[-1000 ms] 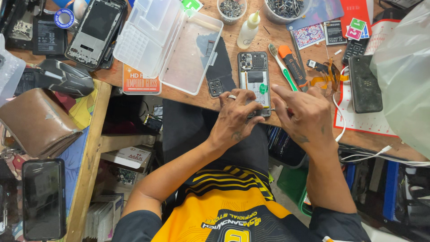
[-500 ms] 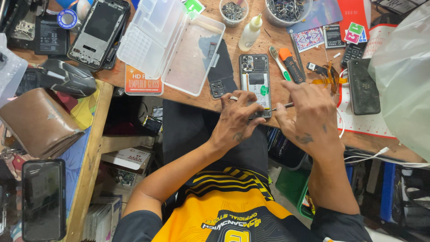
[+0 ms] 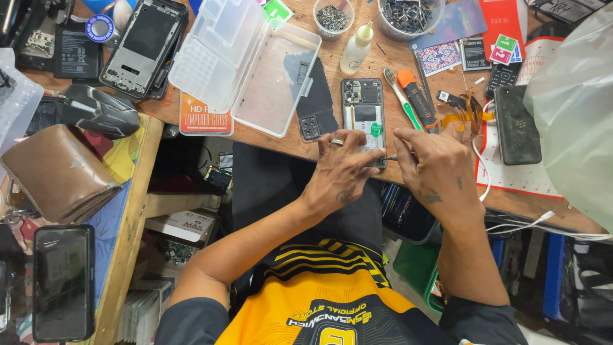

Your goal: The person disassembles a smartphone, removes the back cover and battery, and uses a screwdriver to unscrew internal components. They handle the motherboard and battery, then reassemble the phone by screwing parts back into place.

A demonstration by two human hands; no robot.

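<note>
Head view looks down on the wooden worktop (image 3: pixel 268 137), where an opened smartphone with its back cover removed (image 3: pixel 363 115) lies at the near edge. Left hand (image 3: pixel 341 169) rests curled on the phone's lower end, steadying it. Right hand (image 3: pixel 434 166), just right of the phone, pinches a thin metal tool (image 3: pixel 391 156) whose tip meets the phone's lower right corner.

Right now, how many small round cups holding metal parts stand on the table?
2. One small clear cup stands at the top edge, beside the white squeeze bottle. A wider clear cup stands just right of it, partly cut off. Others may lie outside the view.
</note>
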